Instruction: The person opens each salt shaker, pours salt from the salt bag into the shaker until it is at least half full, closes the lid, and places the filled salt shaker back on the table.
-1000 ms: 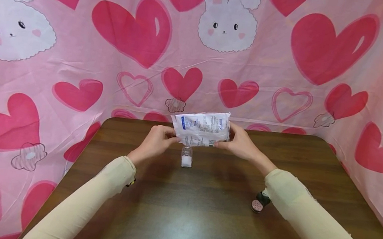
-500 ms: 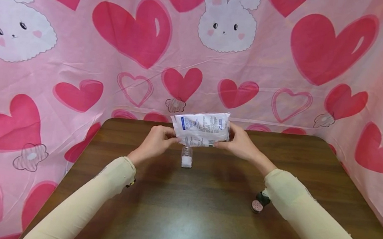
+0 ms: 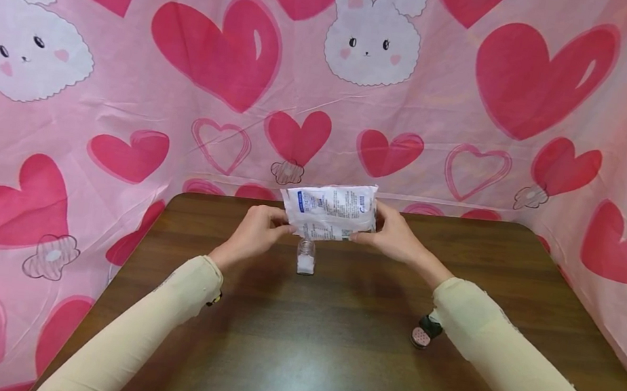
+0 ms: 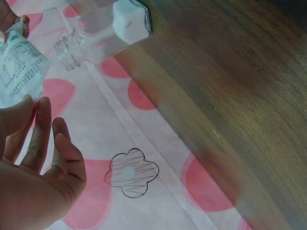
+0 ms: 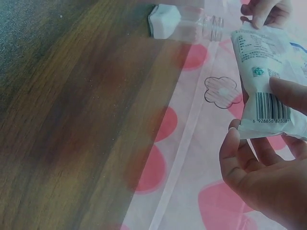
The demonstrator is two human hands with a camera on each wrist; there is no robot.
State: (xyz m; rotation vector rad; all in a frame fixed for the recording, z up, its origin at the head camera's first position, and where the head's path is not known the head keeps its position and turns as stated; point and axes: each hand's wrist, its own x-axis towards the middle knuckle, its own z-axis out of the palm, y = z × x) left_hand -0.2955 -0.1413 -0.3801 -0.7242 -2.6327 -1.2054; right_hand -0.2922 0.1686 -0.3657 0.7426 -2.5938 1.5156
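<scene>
A white plastic packet (image 3: 332,210) with blue and black print is held tilted above the table. My left hand (image 3: 252,230) pinches its left end between thumb and fingertips. At the other end my right hand (image 3: 394,232) grips it, thumb on the printed face and fingers behind; a barcode shows there in the right wrist view. Below the packet's lower left corner stands a small clear jar (image 3: 306,259), uncapped, with a threaded neck. White contents (image 4: 130,21) fill its lower part. The packet's corner is right at the jar's mouth in the left wrist view.
A round pink lid (image 3: 421,337) with small holes lies on the brown wooden table (image 3: 291,364), a dark green part beside it, close to the right sleeve. Behind the table's far edge hangs a pink cloth (image 3: 432,105) with hearts and rabbits, also along both sides.
</scene>
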